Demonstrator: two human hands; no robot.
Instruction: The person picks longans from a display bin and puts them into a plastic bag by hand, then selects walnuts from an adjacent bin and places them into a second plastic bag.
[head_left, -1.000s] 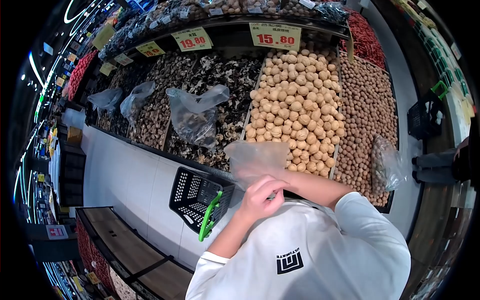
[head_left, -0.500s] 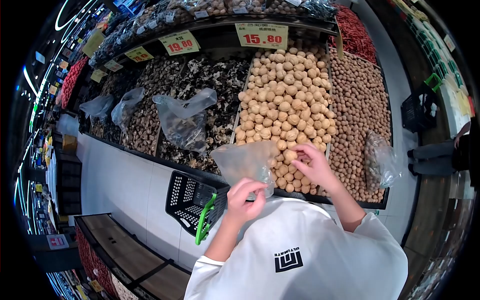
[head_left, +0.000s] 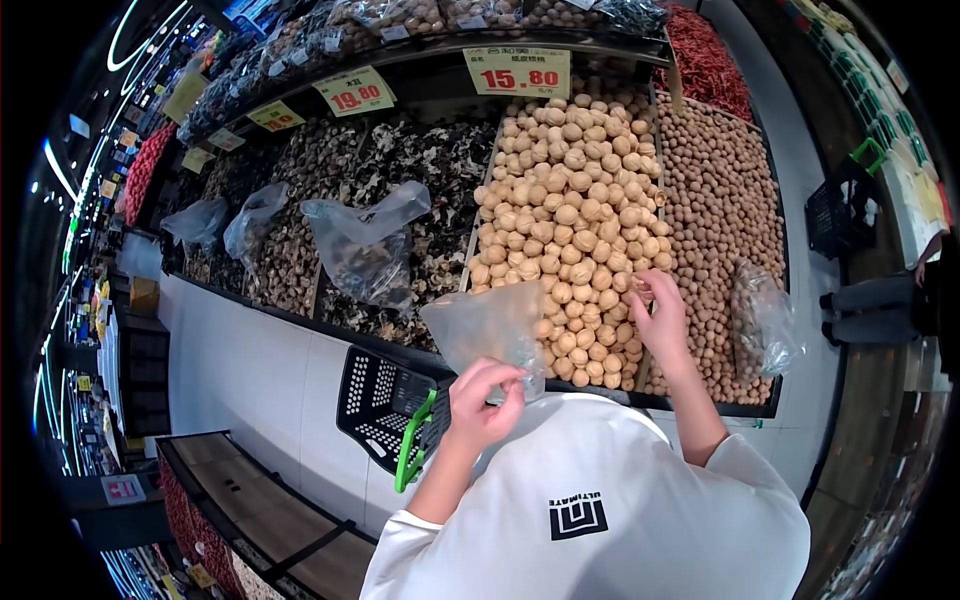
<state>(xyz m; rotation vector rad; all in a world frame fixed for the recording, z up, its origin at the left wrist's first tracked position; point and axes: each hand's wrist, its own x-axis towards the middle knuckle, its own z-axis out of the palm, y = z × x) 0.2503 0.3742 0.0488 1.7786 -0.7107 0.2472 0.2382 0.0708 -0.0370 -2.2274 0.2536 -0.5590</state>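
My left hand is pinched closed on the rim of a clear plastic bag, which hangs over the front edge of the walnut bin. Pale, round walnuts are heaped in that bin. Over the heap's right side, close to the divider, is my right hand. Its thumb and forefinger are apart beside the walnuts, and I see no nut held between them. The other fingertips are partly hidden.
Smaller brown nuts fill the bin on the right, with a filled plastic bag on them. Dried black fungus and another plastic bag lie left. A black shopping basket stands below. A person stands at right.
My right hand has moved right and slightly up, away from the walnut it was touching near the bag. My left hand and the bag have stayed almost in place.
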